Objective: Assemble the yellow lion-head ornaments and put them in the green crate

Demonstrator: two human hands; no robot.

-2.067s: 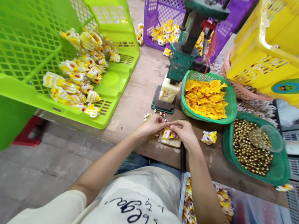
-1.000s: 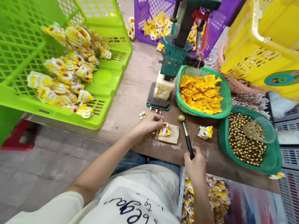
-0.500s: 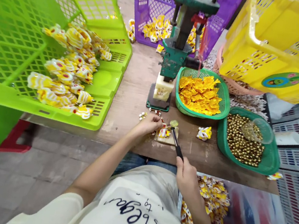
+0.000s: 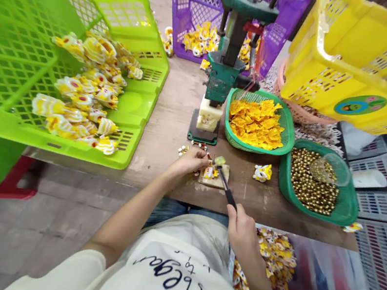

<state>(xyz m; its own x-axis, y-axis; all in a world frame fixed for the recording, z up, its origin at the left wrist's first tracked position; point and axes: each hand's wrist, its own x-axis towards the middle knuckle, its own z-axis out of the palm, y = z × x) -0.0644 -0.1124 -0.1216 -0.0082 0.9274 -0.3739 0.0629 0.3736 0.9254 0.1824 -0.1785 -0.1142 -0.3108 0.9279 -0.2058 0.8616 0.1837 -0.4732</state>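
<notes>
My right hand (image 4: 242,225) is wrapped round the black handle of a small hammer (image 4: 224,184). The hammer's yellowish head is over the far edge of a flat pale block (image 4: 217,180), close to my left fingertips. On that block lies a yellow-and-white plastic toy piece (image 4: 210,173) with red spots. My left hand (image 4: 193,160) is closed in a pinch at the toy's far left side; what the fingers hold is too small to make out. Small red and white bits (image 4: 199,145) lie just beyond my left hand.
A green hand press (image 4: 221,78) stands behind the block. To its right are a basket of yellow pieces (image 4: 256,123), a single toy piece (image 4: 262,172) and a green tub (image 4: 315,216) with gold beads. A lime crate (image 4: 140,121) lies left; purple (image 4: 175,8) and yellow crates (image 4: 322,82) stand behind.
The hammer head has shifted slightly left and a little lower, closer to the toy piece. My left hand stays in its pinch beside it. The whole view has shifted slightly.
</notes>
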